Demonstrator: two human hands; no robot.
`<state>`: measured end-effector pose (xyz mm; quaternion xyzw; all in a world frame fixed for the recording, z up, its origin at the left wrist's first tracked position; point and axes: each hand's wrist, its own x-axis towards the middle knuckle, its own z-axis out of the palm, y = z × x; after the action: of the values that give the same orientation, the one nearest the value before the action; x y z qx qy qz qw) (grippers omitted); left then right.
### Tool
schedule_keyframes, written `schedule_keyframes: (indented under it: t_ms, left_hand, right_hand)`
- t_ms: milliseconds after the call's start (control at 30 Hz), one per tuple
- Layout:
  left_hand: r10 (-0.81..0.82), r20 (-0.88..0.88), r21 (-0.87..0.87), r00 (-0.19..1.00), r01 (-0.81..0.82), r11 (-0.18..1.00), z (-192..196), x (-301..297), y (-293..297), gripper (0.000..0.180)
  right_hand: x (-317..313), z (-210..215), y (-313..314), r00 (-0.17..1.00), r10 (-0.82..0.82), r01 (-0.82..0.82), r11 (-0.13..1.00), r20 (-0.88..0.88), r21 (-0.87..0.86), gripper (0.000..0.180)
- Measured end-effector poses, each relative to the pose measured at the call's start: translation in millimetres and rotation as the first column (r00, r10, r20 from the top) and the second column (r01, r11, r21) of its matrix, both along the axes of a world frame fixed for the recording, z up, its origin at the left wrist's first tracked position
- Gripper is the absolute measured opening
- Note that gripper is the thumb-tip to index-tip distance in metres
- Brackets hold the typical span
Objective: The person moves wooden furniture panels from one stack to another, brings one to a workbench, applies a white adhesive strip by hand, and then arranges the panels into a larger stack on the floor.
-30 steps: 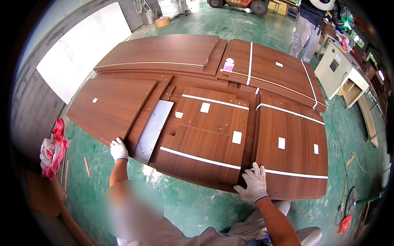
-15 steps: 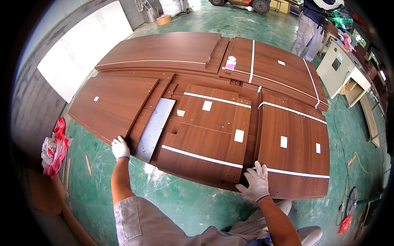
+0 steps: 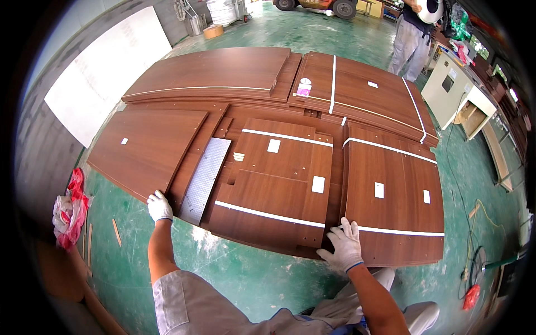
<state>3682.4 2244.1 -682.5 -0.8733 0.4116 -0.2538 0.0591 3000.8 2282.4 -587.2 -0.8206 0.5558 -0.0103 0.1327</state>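
My left hand, in a white work glove, is at the near corner of a loose brown wood-grain panel. Its fingers close over the panel's edge; the thumb is hard to make out. My right hand, gloved too, rests with fingers apart on the near left edge of a strapped stack of brown panels. Between my hands lie another strapped panel stack with white labels and a grey metallic-looking strip with a patterned face. All these lie side by side in one low, wide pile.
Farther back are a long panel stack and a strapped stack. A white board leans on the left wall. Red-and-white plastic and thin wood strips lie at left. Behind stands a person; at right, a cabinet and cables.
The whole view has shifted slightly. My hands keep their places on the panels. The person at the back now shows a hand on a white ring-shaped roll.
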Motion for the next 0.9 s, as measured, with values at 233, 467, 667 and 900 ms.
schedule_keyframes:
  t_ms: [233,467,667,900]
  left_hand:
    - [0.0,0.024,-0.021,1.0,0.001,1.0,-3.6,3.2,0.8,0.024]
    - [-0.008,0.028,-0.051,1.0,0.009,0.999,-5.4,2.6,-0.9,0.023]
    - [-0.008,0.062,-0.05,0.998,0.011,0.999,-6.8,2.6,-0.8,0.022]
    - [0.019,-0.016,-0.042,1.0,-0.019,0.999,-7.5,0.3,-6.2,0.025]
  right_hand:
    - [3.1,5.4,0.2,1.0,0.001,-0.001,0.999,-0.016,0.035,0.07]
    - [2.6,6.4,0.5,1.0,0.0,0.001,0.999,-0.025,0.039,0.07]
    - [3.9,9.4,1.7,0.999,0.003,0.0,0.999,-0.05,0.046,0.071]
    - [3.7,8.9,3.6,0.998,-0.01,0.012,0.999,-0.055,0.037,0.071]
